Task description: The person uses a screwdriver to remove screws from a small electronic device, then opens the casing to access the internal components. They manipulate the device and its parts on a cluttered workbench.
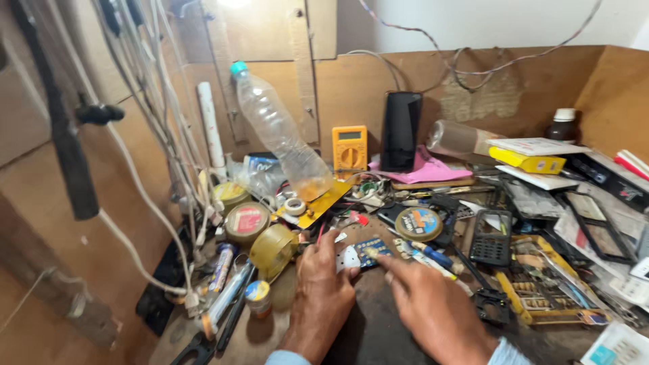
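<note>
Head view looking down at a seriously cluttered tabletop [378, 331], dark and worn in the near middle where the two hands are. The left hand [321, 290] sits flat-ish with its fingers curled over a small white plastic piece [348, 258], fingertips touching it. The right hand [433, 307] comes in from the near right with the index finger stretched out, its tip on or just at a small blue circuit board [373, 250] that lies right beside the white piece; the other fingers look loosely folded, so it's not gripping anything, more like poking or pinning. Can't tell if the left is actually pinching the white bit or just pressing on it. Just right of the board there's a blue-handled screwdriver [433, 255], and a round tin with a blue label [418, 224] a bit farther back. A black keypad phone [491, 238] lies to the right of those. On the left there are a few tape rolls, the yellowish one [272, 250] being nearest the left hand. Farther back a yellow multimeter [349, 149] stands against the board wall, with an empty clear plastic bottle [280, 135] leaning just left of it and a black upright phone-like slab [400, 132] to its right. White cables [145, 203] hang down the left side.
</note>
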A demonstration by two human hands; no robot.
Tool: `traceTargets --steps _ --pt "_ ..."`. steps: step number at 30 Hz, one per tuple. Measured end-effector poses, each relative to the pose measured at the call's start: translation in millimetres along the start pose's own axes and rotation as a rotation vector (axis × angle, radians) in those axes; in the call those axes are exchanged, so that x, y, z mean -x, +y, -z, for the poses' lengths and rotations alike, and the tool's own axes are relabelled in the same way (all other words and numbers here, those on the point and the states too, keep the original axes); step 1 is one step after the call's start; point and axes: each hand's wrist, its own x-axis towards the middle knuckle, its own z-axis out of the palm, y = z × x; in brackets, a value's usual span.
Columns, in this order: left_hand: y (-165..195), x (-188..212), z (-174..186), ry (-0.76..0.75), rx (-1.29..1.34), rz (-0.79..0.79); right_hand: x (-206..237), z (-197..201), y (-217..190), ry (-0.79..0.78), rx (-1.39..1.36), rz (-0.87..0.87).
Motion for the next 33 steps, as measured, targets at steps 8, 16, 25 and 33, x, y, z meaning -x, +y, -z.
traceTargets --steps 8,16,25,33 --pt "0 -4 -1 -0.032 -0.047 -0.015 -7 -12 11 -0.050 -0.004 -0.080" --pt "0 0 0 -0.010 0.003 -0.045 -1 -1 -1 -0.064 0.028 -0.057" --pt "2 0 0 -0.013 -0.053 -0.002 -7 -15 11 -0.006 -0.058 -0.063" --pt "2 1 2 -0.020 -0.032 -0.016 -12 -11 -1 -0.002 -0.014 -0.128"
